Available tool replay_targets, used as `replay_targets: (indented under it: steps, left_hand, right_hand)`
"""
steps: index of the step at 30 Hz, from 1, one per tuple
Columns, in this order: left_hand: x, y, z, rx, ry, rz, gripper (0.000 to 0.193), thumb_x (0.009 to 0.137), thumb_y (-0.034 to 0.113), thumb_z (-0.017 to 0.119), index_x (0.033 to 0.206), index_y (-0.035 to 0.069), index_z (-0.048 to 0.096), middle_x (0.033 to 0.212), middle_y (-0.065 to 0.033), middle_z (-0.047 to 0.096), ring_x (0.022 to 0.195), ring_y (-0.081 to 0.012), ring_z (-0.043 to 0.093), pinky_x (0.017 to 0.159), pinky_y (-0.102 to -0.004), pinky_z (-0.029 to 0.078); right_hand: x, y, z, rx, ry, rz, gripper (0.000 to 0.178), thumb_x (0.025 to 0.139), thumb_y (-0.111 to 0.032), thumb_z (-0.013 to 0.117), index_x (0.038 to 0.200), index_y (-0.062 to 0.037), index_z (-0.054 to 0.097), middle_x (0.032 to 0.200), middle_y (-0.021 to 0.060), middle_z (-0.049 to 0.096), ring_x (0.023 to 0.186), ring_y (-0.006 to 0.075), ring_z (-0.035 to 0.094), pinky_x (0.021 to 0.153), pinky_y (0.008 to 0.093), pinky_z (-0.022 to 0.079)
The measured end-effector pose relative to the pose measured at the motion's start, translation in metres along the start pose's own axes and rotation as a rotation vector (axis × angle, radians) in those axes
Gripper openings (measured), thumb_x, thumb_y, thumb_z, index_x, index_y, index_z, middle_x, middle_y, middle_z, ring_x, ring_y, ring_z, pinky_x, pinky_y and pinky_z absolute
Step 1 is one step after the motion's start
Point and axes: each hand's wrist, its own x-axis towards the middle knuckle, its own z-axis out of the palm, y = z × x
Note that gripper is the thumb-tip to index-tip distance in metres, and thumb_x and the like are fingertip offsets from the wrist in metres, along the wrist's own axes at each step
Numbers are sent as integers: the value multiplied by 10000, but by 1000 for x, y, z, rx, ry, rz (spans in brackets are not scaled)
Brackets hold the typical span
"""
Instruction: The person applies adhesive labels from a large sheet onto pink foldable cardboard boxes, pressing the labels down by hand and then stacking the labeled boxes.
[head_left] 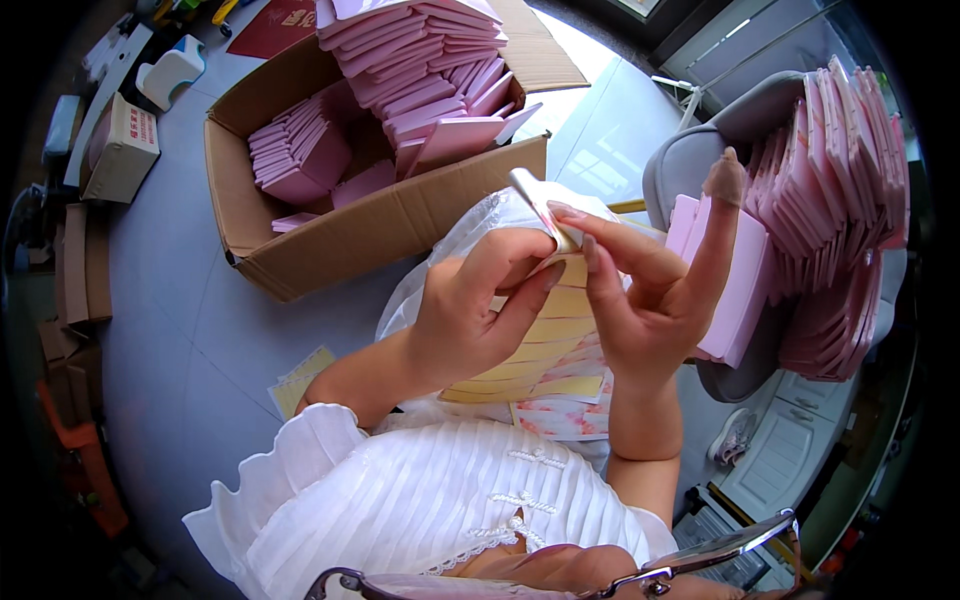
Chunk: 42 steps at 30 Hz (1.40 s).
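My left hand [470, 305] is closed, thumb and fingers pinching the upper edge of a sticker sheet [530, 352]. The sheet has yellowish backing with cut strips and hangs over my lap. Some pink-and-white marbled labels [565, 415] show at its lower end. At the top, a strip with a pale, shiny surface [535, 195] curls up between my hands. My right hand [645, 300] pinches near that curl with thumb and a finger. Another of its fingers points up, with a beige covering on the tip. The exact contact at the fingertips is partly hidden.
An open cardboard box [390, 215] ahead holds stacks of flat pink packets [420, 80]. At right, a grey chair [690, 150] carries more pink packets [820, 180], many with marbled strips. A yellowish sheet [300, 375] lies on the floor at left. A white stool [172, 72] stands farther off.
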Motion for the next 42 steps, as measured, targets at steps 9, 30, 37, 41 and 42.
replay_targets:
  steps: [9, 30, 37, 41, 42]
  left_hand:
    - [-13, -16, -13, -386, 271, -386, 268, 941, 121, 543, 1161, 43, 409, 806, -57, 653, 657, -17, 550, 562, -165, 421]
    - [-24, -8, 41, -895, -397, -582, 812, 927, 620, 160, 1471, 27, 48, 1548, -94, -48, 1428, -237, -35, 1142, -444, 31]
    - [-24, -13, 71, -1199, -378, -343, 645, 957, 549, 162, 1452, 148, 261, 1544, -100, -108, 1421, -254, -116, 1114, -515, -40]
    - [-27, -17, 88, -1141, -506, -359, 613, 971, 514, 162, 1409, 142, 376, 1534, -90, -165, 1413, -247, -154, 1111, -493, -28]
    - [-26, -20, 91, -1104, -531, -341, 604, 978, 498, 157, 1408, 138, 380, 1533, -79, -170, 1413, -239, -154, 1115, -485, -14]
  right_hand:
    - [7, 16, -9, 702, 505, 360, 694, 892, -108, 605, 1397, 23, 147, 1040, 160, 641, 971, 206, 644, 830, 333, 547]
    - [-70, 14, -15, -495, 57, -149, 769, 791, 15, 655, 1386, 38, 168, 1138, 201, 606, 1111, 344, 565, 915, 439, 466]
    - [-99, 5, -57, -147, 621, 213, 1098, 722, -179, 804, 1430, -15, -19, 1105, 114, 494, 1003, 199, 524, 804, 334, 483]
    - [-94, 1, -67, 369, 603, 535, 1158, 686, -227, 834, 1441, -30, -21, 1054, 111, 507, 967, 168, 540, 721, 280, 512]
    - [-95, 3, -69, 359, 604, 503, 1145, 695, -224, 827, 1444, -30, -17, 1035, 106, 519, 929, 160, 553, 733, 277, 511]
